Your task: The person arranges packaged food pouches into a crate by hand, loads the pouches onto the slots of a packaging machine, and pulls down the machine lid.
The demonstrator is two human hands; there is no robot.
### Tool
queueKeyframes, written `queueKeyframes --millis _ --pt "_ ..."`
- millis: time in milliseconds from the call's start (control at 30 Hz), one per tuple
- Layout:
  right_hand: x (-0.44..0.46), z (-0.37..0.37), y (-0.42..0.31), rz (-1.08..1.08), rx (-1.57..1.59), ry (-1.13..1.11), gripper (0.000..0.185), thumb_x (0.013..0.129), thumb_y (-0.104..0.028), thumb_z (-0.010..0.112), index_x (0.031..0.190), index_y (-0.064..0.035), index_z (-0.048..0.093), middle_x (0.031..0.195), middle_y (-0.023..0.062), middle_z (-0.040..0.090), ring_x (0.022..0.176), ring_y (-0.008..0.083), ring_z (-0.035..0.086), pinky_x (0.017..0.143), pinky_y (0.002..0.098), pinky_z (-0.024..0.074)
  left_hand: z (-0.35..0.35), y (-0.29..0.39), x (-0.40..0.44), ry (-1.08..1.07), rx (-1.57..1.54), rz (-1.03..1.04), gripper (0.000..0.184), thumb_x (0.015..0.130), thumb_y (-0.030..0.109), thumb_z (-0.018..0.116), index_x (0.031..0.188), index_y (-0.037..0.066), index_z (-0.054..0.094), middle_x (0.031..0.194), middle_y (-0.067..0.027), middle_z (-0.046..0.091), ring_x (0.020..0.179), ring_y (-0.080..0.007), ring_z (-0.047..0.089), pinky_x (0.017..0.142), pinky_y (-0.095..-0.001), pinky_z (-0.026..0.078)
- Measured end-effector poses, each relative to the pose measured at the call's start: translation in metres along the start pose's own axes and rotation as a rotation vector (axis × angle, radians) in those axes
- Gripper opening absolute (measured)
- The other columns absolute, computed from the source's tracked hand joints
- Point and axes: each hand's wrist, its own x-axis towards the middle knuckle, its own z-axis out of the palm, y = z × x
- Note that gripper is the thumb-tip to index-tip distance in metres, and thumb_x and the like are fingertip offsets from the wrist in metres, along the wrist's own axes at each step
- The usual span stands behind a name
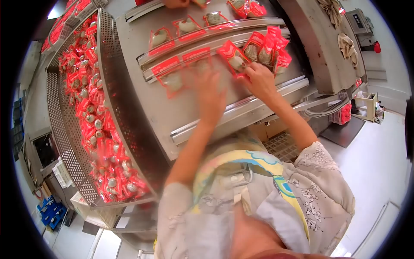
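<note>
My right hand (258, 80) pinches the lower edge of a red-and-clear packet (233, 58) with a pale, egg-like item inside. Beside it, several more red packets (263, 47) lie bunched at the right of the metal work surface (151, 101). My left hand (209, 95) is blurred by motion near two packets laid along a metal bar; its fingers cannot be made out. One of these packets (172, 82) is left of that hand. Behind the bars, a row of similar packets (188, 26) lies flat.
A perforated metal bin (114, 64) on the left holds many red packets. Metal bars (241, 108) cross the work surface, the nearest one in front of my hands. Another person's hand (176, 3) is at the top edge. Machine housing (302, 43) stands at the right.
</note>
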Motion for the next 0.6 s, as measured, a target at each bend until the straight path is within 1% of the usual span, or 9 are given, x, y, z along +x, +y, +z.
queueKeyframes --millis 67,167,267,367,400,500,533,567,600 --pt "-0.015 0.000 0.002 -0.018 0.017 0.055 0.019 0.070 -0.021 0.072 0.082 -0.0084 0.063 0.082 0.0065 0.056 0.080 0.0264 0.057 0.067 0.0381 0.0467 0.000 0.005 -0.005 -0.027 -0.085 -0.053 0.049 0.075 0.005 0.070 0.121 0.004 0.053 0.118 -0.0135 0.058 0.110 -0.0271 0.055 0.094 -0.0387 0.044" --pt "-0.033 -0.023 -0.010 -0.030 0.063 0.076 0.012 0.075 -0.016 0.070 0.080 -0.0075 0.062 0.080 0.0067 0.055 0.079 0.0271 0.056 0.069 0.0382 0.0456 0.021 0.001 -0.015 -0.113 -0.445 -0.425 0.032 0.087 0.019 0.066 0.112 0.004 0.056 0.098 -0.0069 0.064 0.089 -0.0164 0.062 0.078 -0.0296 0.050" --pt "-0.046 -0.040 -0.030 -0.080 0.109 0.100 0.011 0.071 -0.012 0.068 0.076 -0.0078 0.059 0.081 0.0056 0.055 0.077 0.0251 0.056 0.067 0.0369 0.0457 0.027 0.000 -0.006 -0.323 -0.780 -0.862 0.031 0.092 0.034 0.059 0.103 0.005 0.058 0.087 -0.0019 0.064 0.074 -0.0090 0.061 0.066 -0.0243 0.049" --pt "-0.053 -0.042 -0.044 -0.125 0.143 0.051 0.012 0.070 -0.013 0.068 0.077 -0.0087 0.059 0.081 0.0054 0.054 0.077 0.0243 0.055 0.067 0.0368 0.0455 0.013 0.011 0.009 -0.646 -0.717 -1.064 0.033 0.093 0.039 0.056 0.096 0.006 0.059 0.080 -0.0015 0.063 0.065 -0.0087 0.059 0.058 -0.0229 0.047" --pt "-0.053 -0.042 -0.050 -0.146 0.178 0.060 0.013 0.069 -0.013 0.068 0.076 -0.0090 0.058 0.081 0.0053 0.053 0.077 0.0236 0.055 0.067 0.0365 0.0457 0.000 0.024 0.020 -0.724 -0.671 -1.015 0.031 0.091 0.037 0.060 0.093 0.006 0.060 0.076 -0.0005 0.063 0.059 -0.0080 0.058 0.052 -0.0218 0.046" --pt "-0.052 -0.034 -0.055 -0.212 0.265 0.049 0.014 0.071 -0.015 0.069 0.081 -0.0087 0.062 0.087 0.0057 0.056 0.080 0.0250 0.056 0.068 0.0366 0.0464 0.003 -0.004 0.005 -0.898 -0.799 -1.096 0.028 0.089 0.034 0.064 0.090 0.006 0.062 0.074 0.0011 0.063 0.058 -0.0056 0.057 0.050 -0.0187 0.045" --pt "-0.052 -0.035 -0.060 -0.148 0.352 0.074 0.015 0.073 -0.017 0.070 0.083 -0.0082 0.063 0.088 0.0054 0.057 0.079 0.0237 0.056 0.067 0.0356 0.0466 -0.006 -0.007 0.005 -0.922 -0.886 -1.169 0.025 0.086 0.031 0.068 0.087 0.007 0.063 0.075 0.0019 0.062 0.059 -0.0030 0.056 0.050 -0.0174 0.045" --pt "-0.053 -0.039 -0.065 -0.081 0.438 0.097 0.015 0.074 -0.018 0.070 0.085 -0.0077 0.064 0.088 0.0052 0.058 0.078 0.0225 0.057 0.066 0.0346 0.0468 -0.016 -0.006 0.003 -0.904 -0.880 -1.185 0.029 0.085 0.031 0.069 0.096 0.005 0.062 0.083 -0.0002 0.063 0.068 -0.0057 0.058 0.058 -0.0202 0.047" --pt "-0.055 -0.042 -0.070 -0.011 0.523 0.119 0.016 0.076 -0.019 0.070 0.086 -0.0072 0.065 0.088 0.0050 0.060 0.077 0.0212 0.058 0.065 0.0336 0.0471 -0.036 0.010 0.010 -0.888 -0.875 -1.199 0.036 0.084 0.031 0.070 0.105 0.003 0.061 0.091 -0.0024 0.064 0.077 -0.0085 0.061 0.065 -0.0230 0.049"
